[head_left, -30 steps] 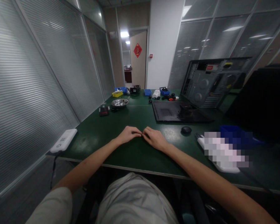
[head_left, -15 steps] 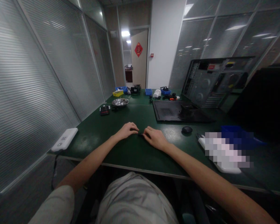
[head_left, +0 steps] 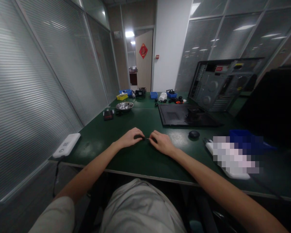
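My left hand (head_left: 131,137) is over the green table (head_left: 126,155), thumb and fingers closed in a pinch. At its fingertips is a small dark piece (head_left: 144,138), too small to name. Facing it, my right hand (head_left: 162,143) is closed in a pinch too. A thin pale sliver (head_left: 147,138) shows between the two sets of fingertips, at the end of the dark piece. I cannot tell whether both belong to one item. To the right of my right hand lies a black computer mouse (head_left: 194,134).
A black side panel (head_left: 173,116) lies ahead, before an opened computer case (head_left: 213,85). A metal dish (head_left: 124,106) and a dark box (head_left: 108,114) sit left. Blue bins (head_left: 154,95) line the back. White devices stand left (head_left: 67,145) and right (head_left: 237,175).
My fingertips have drawn slightly apart, and the pale sliver now shows between them. Both forearms stay nearly where they were.
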The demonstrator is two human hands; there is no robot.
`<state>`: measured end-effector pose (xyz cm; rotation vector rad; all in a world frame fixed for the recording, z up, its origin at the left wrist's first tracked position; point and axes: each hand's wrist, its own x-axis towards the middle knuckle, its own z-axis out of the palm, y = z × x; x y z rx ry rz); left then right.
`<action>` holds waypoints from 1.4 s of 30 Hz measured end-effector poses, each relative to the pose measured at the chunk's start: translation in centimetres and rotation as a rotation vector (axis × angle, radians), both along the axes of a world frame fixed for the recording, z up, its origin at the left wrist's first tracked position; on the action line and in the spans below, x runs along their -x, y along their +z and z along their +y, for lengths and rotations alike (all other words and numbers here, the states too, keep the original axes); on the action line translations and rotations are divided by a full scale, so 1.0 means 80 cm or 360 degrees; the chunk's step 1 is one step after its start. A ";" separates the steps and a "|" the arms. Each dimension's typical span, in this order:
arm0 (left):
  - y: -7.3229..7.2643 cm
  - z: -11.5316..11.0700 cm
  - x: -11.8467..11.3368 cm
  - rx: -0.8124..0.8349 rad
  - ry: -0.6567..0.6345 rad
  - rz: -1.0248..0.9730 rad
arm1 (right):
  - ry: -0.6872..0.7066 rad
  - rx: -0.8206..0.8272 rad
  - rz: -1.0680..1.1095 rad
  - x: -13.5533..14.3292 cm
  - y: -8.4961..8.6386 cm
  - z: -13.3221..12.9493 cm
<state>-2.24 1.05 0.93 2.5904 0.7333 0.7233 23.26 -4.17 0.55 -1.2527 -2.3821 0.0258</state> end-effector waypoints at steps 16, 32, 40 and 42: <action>-0.005 0.078 0.219 0.0151 0.1335 0.0175 | -0.0001 0.0041 0.0002 -0.003 0.000 0.001; -0.017 0.082 0.296 -0.0043 0.1752 0.0214 | -0.0005 0.0026 0.0016 0.000 -0.002 0.001; -0.015 0.083 0.294 -0.0173 0.1661 0.0353 | 0.0003 0.0012 0.0018 -0.001 -0.004 0.002; -0.015 0.083 0.293 -0.0196 0.1666 0.0403 | 0.0007 0.0008 0.0017 -0.001 -0.003 0.002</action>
